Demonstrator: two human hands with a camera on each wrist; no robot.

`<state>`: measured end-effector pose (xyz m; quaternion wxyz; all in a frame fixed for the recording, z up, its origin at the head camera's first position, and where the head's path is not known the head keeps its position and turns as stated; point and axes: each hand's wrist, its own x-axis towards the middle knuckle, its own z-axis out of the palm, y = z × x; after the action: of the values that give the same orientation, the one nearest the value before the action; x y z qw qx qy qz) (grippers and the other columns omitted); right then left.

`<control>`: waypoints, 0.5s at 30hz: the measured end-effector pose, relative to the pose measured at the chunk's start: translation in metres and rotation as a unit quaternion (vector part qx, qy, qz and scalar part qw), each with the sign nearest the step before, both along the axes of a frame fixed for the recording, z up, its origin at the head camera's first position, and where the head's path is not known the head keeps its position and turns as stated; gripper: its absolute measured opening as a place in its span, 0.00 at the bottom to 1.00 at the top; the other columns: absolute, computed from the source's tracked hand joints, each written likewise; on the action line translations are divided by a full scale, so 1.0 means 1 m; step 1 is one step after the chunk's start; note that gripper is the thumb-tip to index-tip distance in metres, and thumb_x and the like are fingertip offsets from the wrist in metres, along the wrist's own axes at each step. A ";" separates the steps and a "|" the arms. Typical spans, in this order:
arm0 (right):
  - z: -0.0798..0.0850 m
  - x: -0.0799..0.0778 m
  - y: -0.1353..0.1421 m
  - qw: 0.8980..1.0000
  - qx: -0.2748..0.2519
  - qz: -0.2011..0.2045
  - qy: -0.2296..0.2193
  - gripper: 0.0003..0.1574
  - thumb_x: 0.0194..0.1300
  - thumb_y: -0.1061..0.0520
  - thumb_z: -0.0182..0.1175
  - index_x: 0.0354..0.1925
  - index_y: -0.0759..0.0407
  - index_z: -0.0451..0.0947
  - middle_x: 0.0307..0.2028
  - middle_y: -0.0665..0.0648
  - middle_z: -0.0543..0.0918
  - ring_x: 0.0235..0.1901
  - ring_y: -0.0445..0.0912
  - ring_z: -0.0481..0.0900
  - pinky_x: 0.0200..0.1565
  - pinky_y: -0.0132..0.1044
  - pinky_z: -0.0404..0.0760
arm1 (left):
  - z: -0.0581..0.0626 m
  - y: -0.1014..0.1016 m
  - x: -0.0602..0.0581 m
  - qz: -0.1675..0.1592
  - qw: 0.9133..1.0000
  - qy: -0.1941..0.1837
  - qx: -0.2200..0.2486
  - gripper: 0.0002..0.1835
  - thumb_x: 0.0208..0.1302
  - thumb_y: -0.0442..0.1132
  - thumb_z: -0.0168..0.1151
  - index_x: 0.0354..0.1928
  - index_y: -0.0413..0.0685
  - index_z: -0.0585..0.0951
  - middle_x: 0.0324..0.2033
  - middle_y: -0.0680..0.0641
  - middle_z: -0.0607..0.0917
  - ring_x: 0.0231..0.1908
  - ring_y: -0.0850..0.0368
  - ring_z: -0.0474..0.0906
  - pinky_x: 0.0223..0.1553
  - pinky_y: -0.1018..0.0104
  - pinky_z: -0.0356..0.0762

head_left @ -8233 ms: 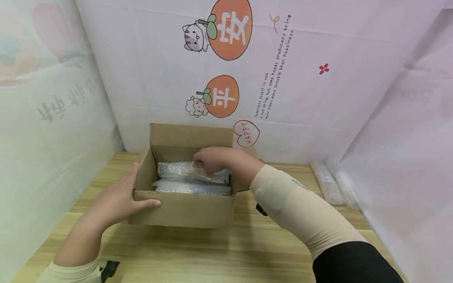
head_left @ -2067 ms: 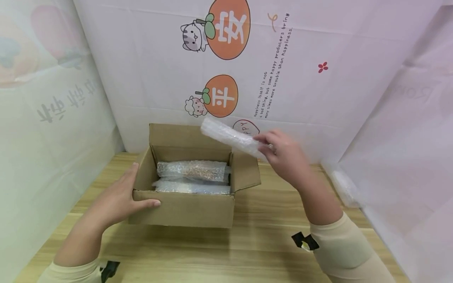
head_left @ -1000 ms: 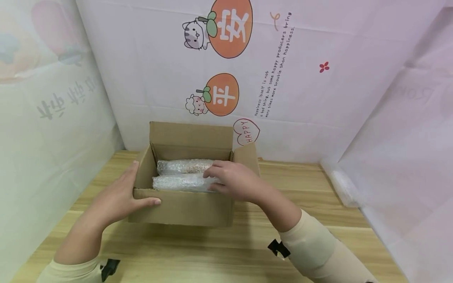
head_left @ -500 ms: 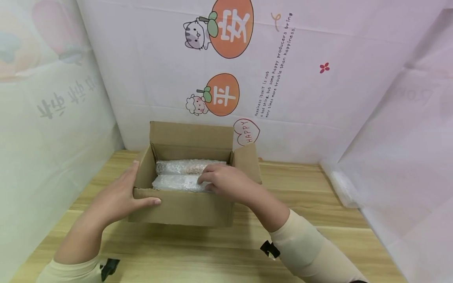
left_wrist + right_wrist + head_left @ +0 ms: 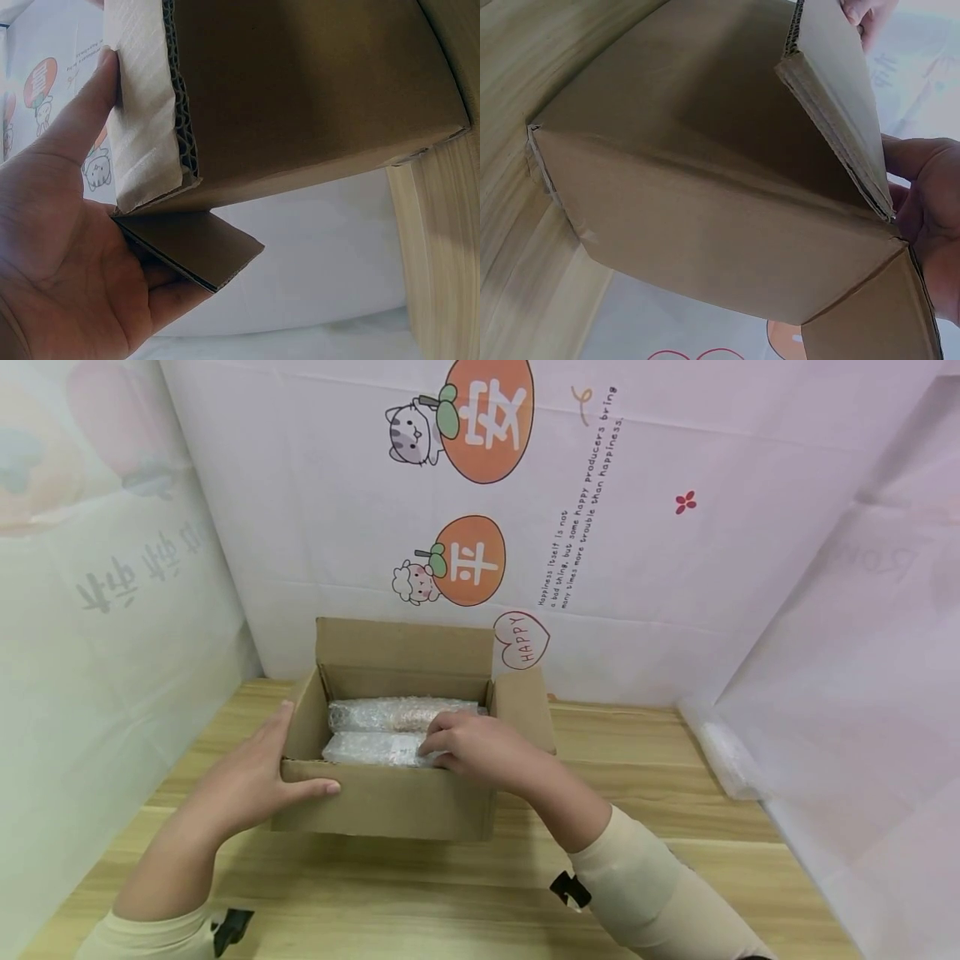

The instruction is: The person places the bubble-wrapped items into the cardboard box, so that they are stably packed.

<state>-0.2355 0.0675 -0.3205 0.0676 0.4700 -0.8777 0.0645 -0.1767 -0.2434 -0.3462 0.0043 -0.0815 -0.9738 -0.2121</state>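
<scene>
An open cardboard box (image 5: 390, 802) stands on the table with its flaps folded outward. My left hand (image 5: 251, 777) grips its near left corner, thumb over the front flap and fingers along the left side. In the left wrist view the fingers lie behind a small brown flap (image 5: 199, 251). Inside the box, bubble-wrapped packages lie in two rows, a far package (image 5: 375, 715) and a near package (image 5: 367, 747). My right hand (image 5: 480, 747) reaches over the right edge and pinches the right part of the near package. Its fingertips are partly hidden.
Another bubble-wrapped package (image 5: 727, 756) lies at the right against the white side wall (image 5: 847, 760). A printed white sheet (image 5: 637, 568) rises behind the box. Wood-grain tabletop (image 5: 375, 902) extends in front.
Two packages lay at the right earlier; one is there now. My right hand carried a package over and lowered it into the near row, then shifted slightly left. The left hand stayed put.
</scene>
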 end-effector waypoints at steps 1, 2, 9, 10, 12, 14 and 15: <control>0.000 0.000 0.000 1.000 -0.002 -0.001 -0.003 0.11 0.67 0.55 0.64 0.47 0.47 0.86 0.46 0.47 0.83 0.48 0.41 0.81 0.49 0.35 0.82 | 0.000 0.000 0.000 0.000 1.000 -0.001 0.000 0.74 0.44 0.83 0.56 0.77 0.44 0.30 0.76 0.31 0.44 0.72 0.27 0.48 0.66 0.29 0.52; 0.000 0.000 0.001 1.000 -0.005 -0.001 -0.004 0.11 0.67 0.55 0.63 0.47 0.47 0.86 0.46 0.47 0.83 0.48 0.41 0.81 0.49 0.36 0.81 | 0.000 0.000 0.000 0.000 1.000 -0.001 0.000 0.74 0.44 0.83 0.56 0.77 0.44 0.30 0.76 0.31 0.44 0.72 0.27 0.48 0.66 0.29 0.52; 0.010 0.006 0.010 0.999 -0.039 -0.006 -0.009 0.12 0.69 0.52 0.62 0.49 0.50 0.84 0.47 0.47 0.82 0.50 0.42 0.79 0.53 0.37 0.79 | -0.001 0.001 0.000 0.000 1.000 0.000 -0.003 0.74 0.44 0.83 0.56 0.77 0.45 0.29 0.76 0.32 0.44 0.72 0.28 0.48 0.66 0.29 0.52; 0.012 0.006 0.013 0.999 -0.053 -0.007 -0.001 0.12 0.69 0.52 0.62 0.49 0.50 0.84 0.47 0.47 0.82 0.50 0.42 0.79 0.54 0.37 0.80 | 0.000 0.001 0.000 0.000 1.000 -0.001 -0.003 0.74 0.44 0.83 0.56 0.77 0.45 0.29 0.76 0.32 0.44 0.72 0.28 0.48 0.66 0.29 0.52; 0.017 0.005 0.020 0.996 -0.092 -0.010 0.016 0.12 0.69 0.52 0.61 0.48 0.51 0.84 0.47 0.48 0.82 0.51 0.42 0.79 0.54 0.38 0.80 | 0.000 0.001 0.000 0.001 1.000 -0.002 -0.002 0.74 0.44 0.83 0.56 0.77 0.45 0.30 0.76 0.31 0.44 0.72 0.28 0.48 0.66 0.29 0.53; 0.022 0.002 0.029 0.988 -0.146 -0.009 0.041 0.11 0.69 0.53 0.61 0.46 0.53 0.84 0.47 0.49 0.83 0.50 0.43 0.79 0.54 0.38 0.80 | 0.001 0.001 0.001 0.001 1.000 -0.004 -0.001 0.74 0.44 0.83 0.56 0.77 0.44 0.30 0.76 0.32 0.44 0.72 0.28 0.48 0.66 0.29 0.53; 0.024 0.001 0.034 0.983 -0.176 -0.007 0.052 0.10 0.70 0.54 0.61 0.46 0.53 0.84 0.47 0.49 0.84 0.50 0.44 0.79 0.54 0.39 0.79 | 0.001 0.001 0.001 0.001 1.000 -0.004 0.000 0.74 0.44 0.83 0.56 0.77 0.44 0.30 0.76 0.31 0.43 0.72 0.28 0.48 0.66 0.29 0.53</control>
<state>-0.2347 0.1018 -0.2966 0.1952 0.4471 -0.8514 0.1925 -0.1762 -0.2427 -0.3454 0.0002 -0.0793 -0.9740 -0.2123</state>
